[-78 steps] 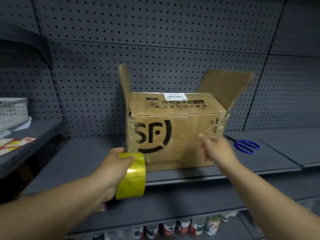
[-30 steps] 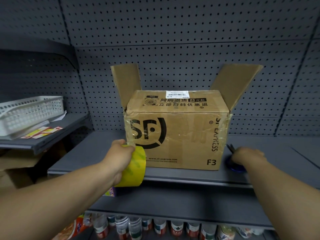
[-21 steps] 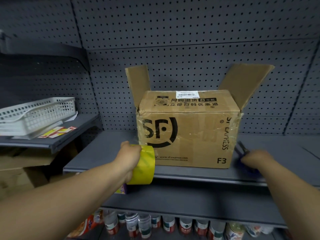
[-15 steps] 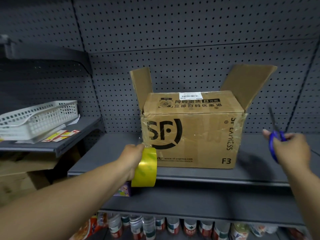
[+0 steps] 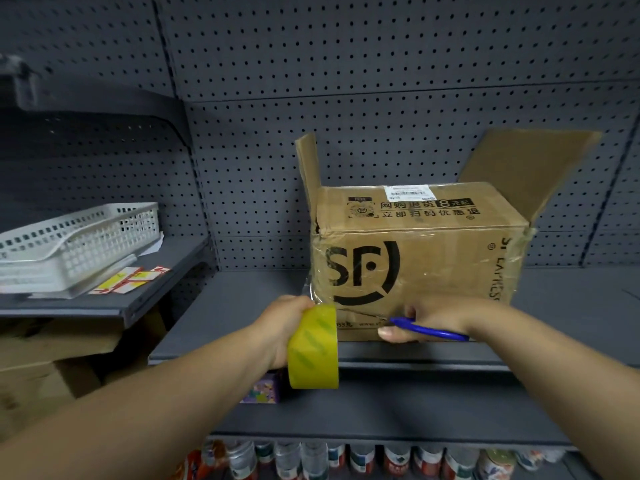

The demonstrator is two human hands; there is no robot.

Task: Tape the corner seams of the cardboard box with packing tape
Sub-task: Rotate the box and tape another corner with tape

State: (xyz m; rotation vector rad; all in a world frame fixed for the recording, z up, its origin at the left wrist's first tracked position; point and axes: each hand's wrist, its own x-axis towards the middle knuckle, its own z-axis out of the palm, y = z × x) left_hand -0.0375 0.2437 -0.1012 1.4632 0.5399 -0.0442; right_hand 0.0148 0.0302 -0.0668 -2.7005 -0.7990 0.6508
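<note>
From my feed I see the cardboard box (image 5: 415, 265) standing on the grey shelf (image 5: 239, 306), right of centre and close to the pegboard wall (image 5: 346, 64) behind it. Its two side flaps stand up, while the top flap with the white label lies folded flat. Glossy clear tape already wrinkles over the near-right corner.

My left hand (image 5: 285, 323) is curled around the yellow tape roll (image 5: 313, 348), held just in front of the box's near-left corner. A short stretch of clear tape runs from the roll up to that corner.

My right hand (image 5: 436, 317) grips the blue-handled scissors (image 5: 426, 330) low against the box's front face. The thin blades point left toward the stretched tape. They are too faint for me to tell whether they are parted.

The two hands are near each other but not touching.

On a shelf at the left sits a white basket (image 5: 79, 244), with yellow and red cards (image 5: 131, 280) lying beside it. Brown cartons (image 5: 52, 375) are stacked underneath. A row of bottles (image 5: 311, 459) lines the shelf below.
</note>
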